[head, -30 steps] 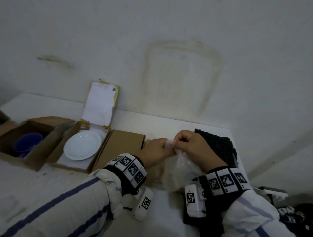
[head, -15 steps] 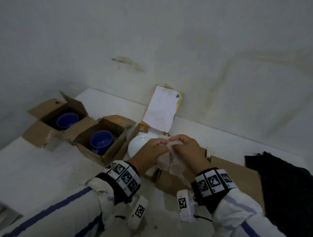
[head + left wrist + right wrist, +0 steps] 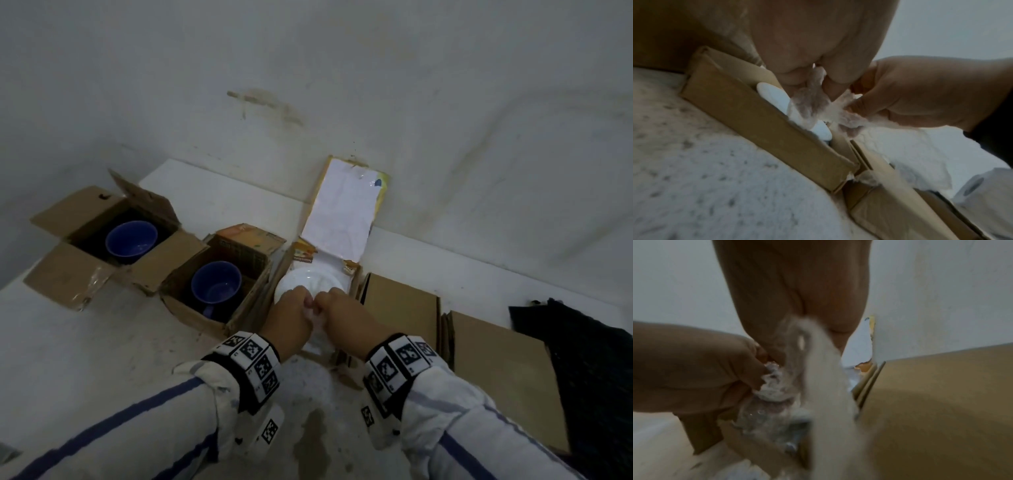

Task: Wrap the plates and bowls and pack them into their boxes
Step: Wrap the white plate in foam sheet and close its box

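Hands together over the plate box (image 3: pixel 310 253): the left hand (image 3: pixel 287 320) and the right hand (image 3: pixel 347 320) meet knuckle to knuckle, each grip pinched tight on the same piece of bubble wrap (image 3: pixel 813 104), fingers curled round its crumpled top edge. From that pinch the wrap hangs down toward the surface (image 3: pixel 85 349), its long axis running from the fingertips to the near edge of the box. Just beyond the knuckles a white plate (image 3: pixel 310 279) lies flat in the open shallow box, face up, the box lid (image 3: pixel 344 214) standing up against the wall. To the left, two open cartons each hold a blue bowl, mouth up: the near bowl (image 3: pixel 215 282) and the far bowl (image 3: pixel 131 238). To the right, two closed flat cartons (image 3: pixel 399 308) lie side by side, a dark cloth (image 3: pixel 582 359) beyond them.
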A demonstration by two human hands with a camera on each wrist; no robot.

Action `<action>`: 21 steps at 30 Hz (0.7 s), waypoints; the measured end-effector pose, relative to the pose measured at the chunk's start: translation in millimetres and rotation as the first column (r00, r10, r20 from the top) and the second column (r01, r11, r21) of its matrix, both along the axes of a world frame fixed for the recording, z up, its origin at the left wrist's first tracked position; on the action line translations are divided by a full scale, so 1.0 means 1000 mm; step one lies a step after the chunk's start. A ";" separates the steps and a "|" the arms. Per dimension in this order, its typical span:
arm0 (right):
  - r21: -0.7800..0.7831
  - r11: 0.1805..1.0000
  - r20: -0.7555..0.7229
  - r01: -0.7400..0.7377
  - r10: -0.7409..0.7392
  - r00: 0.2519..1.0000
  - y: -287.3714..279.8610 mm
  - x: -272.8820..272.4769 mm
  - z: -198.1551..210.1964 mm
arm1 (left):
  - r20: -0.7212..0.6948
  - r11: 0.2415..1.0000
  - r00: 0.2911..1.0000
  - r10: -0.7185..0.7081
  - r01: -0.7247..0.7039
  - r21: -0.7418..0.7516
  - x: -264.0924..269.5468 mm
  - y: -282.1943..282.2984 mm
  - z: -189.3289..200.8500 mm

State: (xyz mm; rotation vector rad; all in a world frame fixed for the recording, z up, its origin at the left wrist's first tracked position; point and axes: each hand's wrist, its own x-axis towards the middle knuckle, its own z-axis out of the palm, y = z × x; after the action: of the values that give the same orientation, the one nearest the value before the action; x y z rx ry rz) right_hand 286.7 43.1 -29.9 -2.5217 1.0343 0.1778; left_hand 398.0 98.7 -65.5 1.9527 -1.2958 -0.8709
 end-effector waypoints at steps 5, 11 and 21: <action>-0.008 0.998 -0.119 -0.063 0.061 0.991 0.002 0.001 -0.004 | 0.167 0.971 0.957 -0.239 0.234 0.049 0.011 0.014 -0.002; 0.253 0.967 -0.305 -0.012 0.091 0.948 -0.005 -0.006 0.012 | 0.276 0.847 0.803 -0.529 0.481 0.226 0.019 0.014 0.002; 0.100 0.992 -0.373 -0.072 0.105 0.922 0.001 -0.007 0.015 | 0.318 0.815 0.753 -0.576 0.499 0.295 0.025 0.004 -0.009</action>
State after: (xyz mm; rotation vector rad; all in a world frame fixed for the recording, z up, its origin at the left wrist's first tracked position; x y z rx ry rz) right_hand 279.8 43.9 -14.7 -2.5123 1.0233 0.7454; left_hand 423.4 102.8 -74.3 1.9899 -2.1713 -0.9187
